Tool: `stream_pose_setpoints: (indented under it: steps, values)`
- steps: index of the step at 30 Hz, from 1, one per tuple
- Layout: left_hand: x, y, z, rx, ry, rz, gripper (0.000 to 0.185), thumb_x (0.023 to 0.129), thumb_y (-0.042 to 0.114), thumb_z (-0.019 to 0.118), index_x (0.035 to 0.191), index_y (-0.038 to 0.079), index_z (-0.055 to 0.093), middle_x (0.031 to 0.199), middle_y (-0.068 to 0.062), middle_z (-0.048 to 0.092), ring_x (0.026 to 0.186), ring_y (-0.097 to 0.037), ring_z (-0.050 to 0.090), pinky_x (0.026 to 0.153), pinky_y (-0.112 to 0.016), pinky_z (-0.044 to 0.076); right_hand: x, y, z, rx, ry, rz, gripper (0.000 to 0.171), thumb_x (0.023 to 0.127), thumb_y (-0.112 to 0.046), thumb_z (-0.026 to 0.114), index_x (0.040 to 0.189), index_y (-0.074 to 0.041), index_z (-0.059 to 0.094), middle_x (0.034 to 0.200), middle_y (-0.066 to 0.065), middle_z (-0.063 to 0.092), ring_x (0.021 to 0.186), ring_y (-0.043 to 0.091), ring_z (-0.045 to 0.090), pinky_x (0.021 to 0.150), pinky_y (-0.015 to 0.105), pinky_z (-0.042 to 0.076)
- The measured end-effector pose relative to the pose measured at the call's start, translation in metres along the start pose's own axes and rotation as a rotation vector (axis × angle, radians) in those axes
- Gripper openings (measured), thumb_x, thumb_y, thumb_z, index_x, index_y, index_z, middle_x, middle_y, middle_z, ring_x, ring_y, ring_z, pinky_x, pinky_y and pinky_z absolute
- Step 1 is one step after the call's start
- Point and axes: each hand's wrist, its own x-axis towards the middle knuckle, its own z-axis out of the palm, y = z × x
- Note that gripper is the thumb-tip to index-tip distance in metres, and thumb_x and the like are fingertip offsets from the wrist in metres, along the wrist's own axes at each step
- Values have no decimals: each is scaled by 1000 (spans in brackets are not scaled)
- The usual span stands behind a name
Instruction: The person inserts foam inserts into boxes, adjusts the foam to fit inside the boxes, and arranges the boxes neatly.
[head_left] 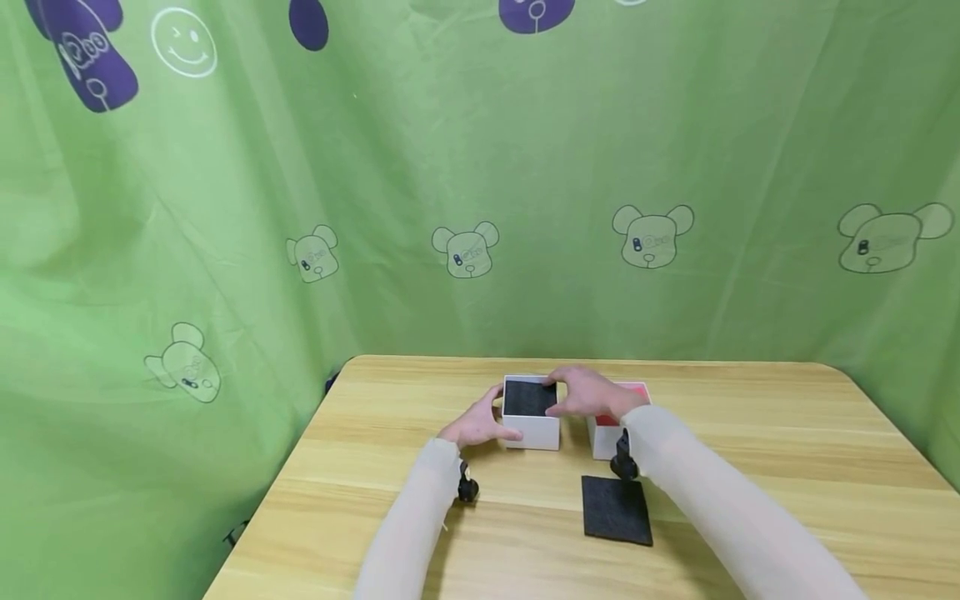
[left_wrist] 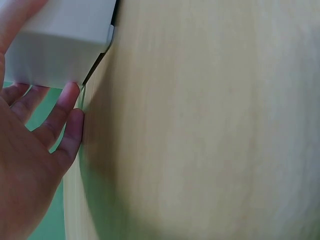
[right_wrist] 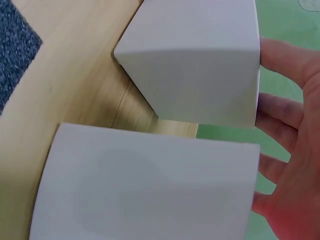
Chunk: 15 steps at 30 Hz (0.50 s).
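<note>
A white box (head_left: 534,433) stands on the table with a black felt-like square (head_left: 529,398) filling its open top. My left hand (head_left: 480,419) grips the box at its left side, thumb on the front and fingers toward the back. In the left wrist view several fingertips (left_wrist: 72,92) touch the box's edge. My right hand (head_left: 587,392) lies over the box's right rim, thumb and forefinger spread apart at the black square's edge. In the right wrist view its fingertips are hidden behind the box's top edge.
A second white box (head_left: 604,442) with a red top or lining (head_left: 640,390) stands close on the right, partly under my right wrist. Another black square (head_left: 617,510) lies flat on the wooden table (head_left: 765,450), nearer to me. A green curtain (head_left: 555,300) hangs behind the table.
</note>
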Motion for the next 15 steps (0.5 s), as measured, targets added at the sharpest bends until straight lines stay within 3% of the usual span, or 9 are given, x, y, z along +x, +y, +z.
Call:
stream_pose_setpoints:
  steps: [6, 15]
  values:
    - [-4, 6, 0, -3, -1, 13, 99, 71, 0, 81, 149, 10, 20, 133, -10, 46, 104, -21, 58, 83, -31, 50, -9, 0, -3, 18, 16, -3, 61, 81, -36, 72, 131, -4, 55, 135, 16, 50, 125, 35, 43, 103, 52, 34]
    - [-1, 2, 1, 21, 7, 15, 103, 70, 1, 82, 150, 9, 19, 126, -9, 54, 103, -20, 59, 85, -30, 50, -40, 5, -20, -12, 88, -64, 64, 83, -35, 70, 134, -2, 49, 135, 17, 48, 125, 37, 42, 102, 53, 34]
